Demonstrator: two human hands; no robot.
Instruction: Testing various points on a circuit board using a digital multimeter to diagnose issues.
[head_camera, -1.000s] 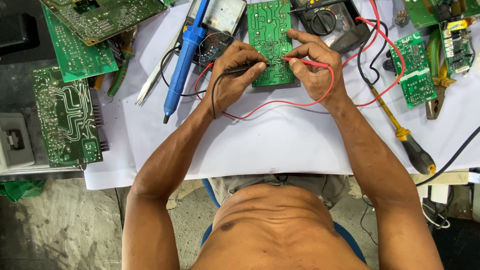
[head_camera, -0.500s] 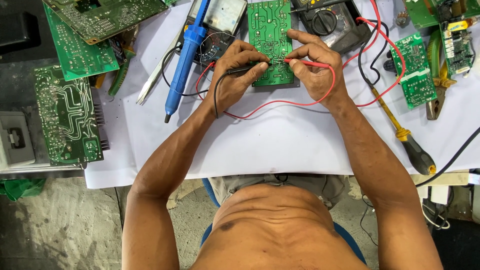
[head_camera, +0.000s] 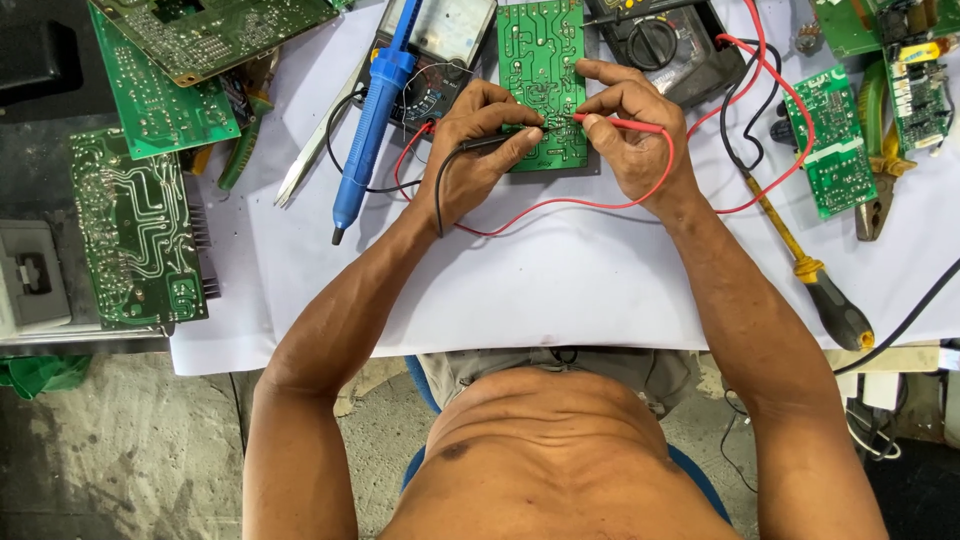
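Green circuit board (head_camera: 543, 85), solder side up, lay on the white-covered counter (head_camera: 560, 290) as a person probed it with two meter leads, seen from the head camera. The left hand (head_camera: 475, 150) pinched the black probe (head_camera: 490, 143) between thumb and fingers, closed tight around its shaft, the tip resting on the board's lower half. The right hand (head_camera: 630, 125) held the red probe (head_camera: 620, 124) the same way, fingers curled shut on it, its tip meeting the board just beside the black one. Red and black leads (head_camera: 560, 205) looped across the counter towards the meters behind the board: an analogue meter (head_camera: 445, 45) to its left and a dark digital multimeter (head_camera: 665, 40) to its right.

The work in hand looked like a point-to-point check of the solder joints, well under way. The next move seemed to call for a small, steady shift of one tip to a neighbouring joint without bridging tracks, and a glance at a dial.

A blue desoldering pump (head_camera: 370, 120) lay just left of the hands, a yellow-shafted screwdriver (head_camera: 800, 270) to the right, and more green boards (head_camera: 135, 240) sat at the counter's left edge.
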